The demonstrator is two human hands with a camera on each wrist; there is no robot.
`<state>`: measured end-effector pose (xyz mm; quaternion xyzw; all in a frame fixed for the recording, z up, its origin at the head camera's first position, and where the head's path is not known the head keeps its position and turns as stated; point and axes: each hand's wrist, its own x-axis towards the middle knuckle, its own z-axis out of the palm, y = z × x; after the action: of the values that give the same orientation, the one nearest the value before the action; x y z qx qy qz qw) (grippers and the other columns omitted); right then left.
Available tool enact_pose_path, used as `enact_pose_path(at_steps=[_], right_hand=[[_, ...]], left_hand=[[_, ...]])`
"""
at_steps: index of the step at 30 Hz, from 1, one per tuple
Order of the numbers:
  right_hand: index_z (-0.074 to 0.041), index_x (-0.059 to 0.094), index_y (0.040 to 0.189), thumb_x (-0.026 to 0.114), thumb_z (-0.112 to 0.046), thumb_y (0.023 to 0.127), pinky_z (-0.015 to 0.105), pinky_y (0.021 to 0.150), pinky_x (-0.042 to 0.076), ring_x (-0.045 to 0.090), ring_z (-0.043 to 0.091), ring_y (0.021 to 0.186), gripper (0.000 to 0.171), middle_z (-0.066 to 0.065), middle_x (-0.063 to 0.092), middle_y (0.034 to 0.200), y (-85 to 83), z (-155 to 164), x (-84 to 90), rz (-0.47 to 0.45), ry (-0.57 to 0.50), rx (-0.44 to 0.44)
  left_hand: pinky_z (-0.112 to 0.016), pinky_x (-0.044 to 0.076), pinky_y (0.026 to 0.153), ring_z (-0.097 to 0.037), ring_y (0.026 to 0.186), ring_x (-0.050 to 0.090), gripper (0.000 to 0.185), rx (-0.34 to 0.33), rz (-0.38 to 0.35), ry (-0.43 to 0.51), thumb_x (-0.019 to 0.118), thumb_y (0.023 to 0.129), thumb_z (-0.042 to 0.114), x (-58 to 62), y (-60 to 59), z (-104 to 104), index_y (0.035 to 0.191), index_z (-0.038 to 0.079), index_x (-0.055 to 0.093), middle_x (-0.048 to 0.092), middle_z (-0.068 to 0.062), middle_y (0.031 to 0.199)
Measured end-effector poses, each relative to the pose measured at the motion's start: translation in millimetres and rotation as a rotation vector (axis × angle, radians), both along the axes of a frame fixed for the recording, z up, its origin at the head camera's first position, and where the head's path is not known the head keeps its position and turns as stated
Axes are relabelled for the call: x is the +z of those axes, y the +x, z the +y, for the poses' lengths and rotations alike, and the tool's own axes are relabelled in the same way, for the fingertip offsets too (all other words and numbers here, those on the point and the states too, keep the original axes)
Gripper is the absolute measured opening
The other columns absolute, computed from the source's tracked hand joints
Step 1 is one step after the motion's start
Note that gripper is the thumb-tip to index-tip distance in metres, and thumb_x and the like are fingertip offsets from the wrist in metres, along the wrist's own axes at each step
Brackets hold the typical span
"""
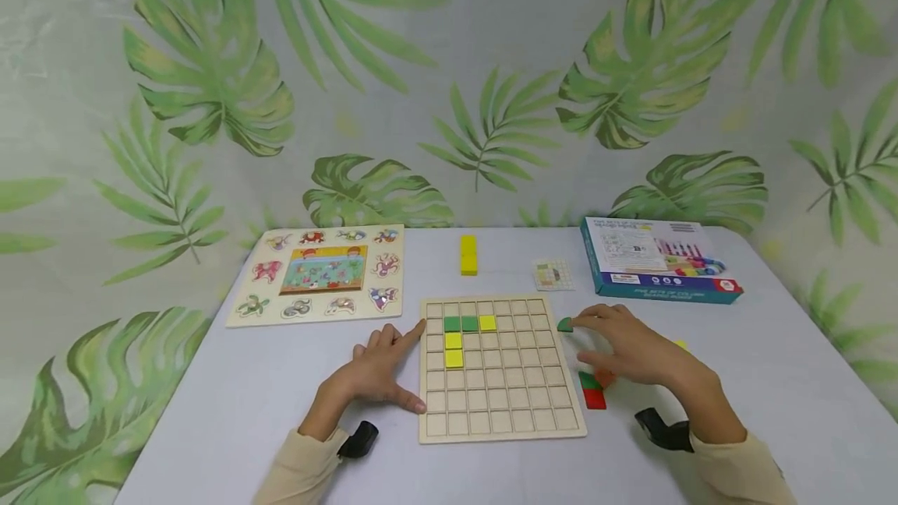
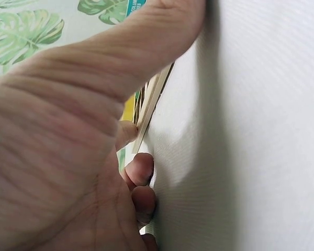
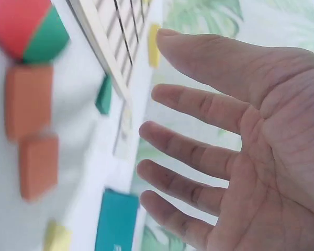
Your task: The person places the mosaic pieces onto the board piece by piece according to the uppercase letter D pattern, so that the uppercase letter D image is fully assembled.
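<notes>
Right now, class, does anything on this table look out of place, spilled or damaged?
Nothing looks spilled or damaged. Slightly odd: a lone green piece sits just right of the grid board, near the right hand, off the grid and apart from the red piece.

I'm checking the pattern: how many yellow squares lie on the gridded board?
3: one yellow square right of two green squares, a second yellow square directly below the left green one, and a third yellow square just below that. None seems hidden.

Seemingly "COLUM" stands on the teal box (image 2: 135, 6); its other print is illegible.
</notes>
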<state>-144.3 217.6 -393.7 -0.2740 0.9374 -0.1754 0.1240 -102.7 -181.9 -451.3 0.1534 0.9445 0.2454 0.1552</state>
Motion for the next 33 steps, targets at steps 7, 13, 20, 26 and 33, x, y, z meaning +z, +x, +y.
enact_pose_path(at_steps=[7, 13, 20, 26, 33], right_hand=[[-0.005, 0.063, 0.132, 0.079, -0.029, 0.085, 0.068, 0.100, 0.039, 0.041, 0.050, 0.129, 0.055, 0.025, 0.053, 0.137, -8.9, 26.9, 4.5, -0.017, 0.035, -0.104], [-0.007, 0.069, 0.122, 0.079, -0.028, 0.085, 0.066, 0.099, 0.041, 0.048, 0.049, 0.124, 0.044, 0.023, 0.060, 0.131, -17.7, 52.4, 0.2, -0.025, 0.030, -0.144], [-0.004, 0.069, 0.116, 0.081, -0.024, 0.083, 0.054, 0.086, 0.053, 0.058, 0.041, 0.107, 0.041, 0.020, 0.064, 0.119, -24.5, 73.0, -2.8, -0.072, 0.016, -0.162], [0.001, 0.067, 0.117, 0.082, -0.021, 0.082, 0.050, 0.084, 0.055, 0.059, 0.040, 0.106, 0.044, 0.019, 0.066, 0.116, -28.8, 80.2, -4.9, -0.127, 0.020, -0.177], [0.000, 0.066, 0.116, 0.084, -0.020, 0.080, 0.049, 0.086, 0.054, 0.059, 0.036, 0.103, 0.045, 0.016, 0.066, 0.113, -31.0, 84.8, -6.9, -0.149, 0.021, -0.179]], left_hand=[[-0.036, 0.021, 0.071, -0.020, 0.092, 0.031, 0.129, -0.004, 0.004, -0.014, 0.092, 0.059, 0.056, 0.3, -0.3, -1.2, 0.161, 0.017, 0.023, 0.038, -0.005, 0.108], [-0.036, 0.020, 0.070, -0.021, 0.092, 0.032, 0.130, -0.013, 0.021, 0.002, 0.090, 0.058, 0.060, -1.0, -0.4, -2.3, 0.161, 0.019, 0.022, 0.039, -0.006, 0.109], [-0.036, 0.020, 0.070, -0.022, 0.091, 0.031, 0.131, -0.017, 0.023, 0.007, 0.090, 0.057, 0.060, -6.4, -3.4, -2.2, 0.161, 0.018, 0.023, 0.039, -0.007, 0.109], [-0.036, 0.021, 0.070, -0.022, 0.091, 0.031, 0.132, -0.017, 0.016, 0.000, 0.090, 0.056, 0.061, -9.7, -4.5, -2.5, 0.161, 0.020, 0.022, 0.039, -0.006, 0.109], [-0.037, 0.021, 0.068, -0.022, 0.089, 0.031, 0.133, -0.011, 0.029, 0.012, 0.091, 0.054, 0.059, -15.8, -6.4, -2.9, 0.161, 0.019, 0.023, 0.038, -0.003, 0.106]])
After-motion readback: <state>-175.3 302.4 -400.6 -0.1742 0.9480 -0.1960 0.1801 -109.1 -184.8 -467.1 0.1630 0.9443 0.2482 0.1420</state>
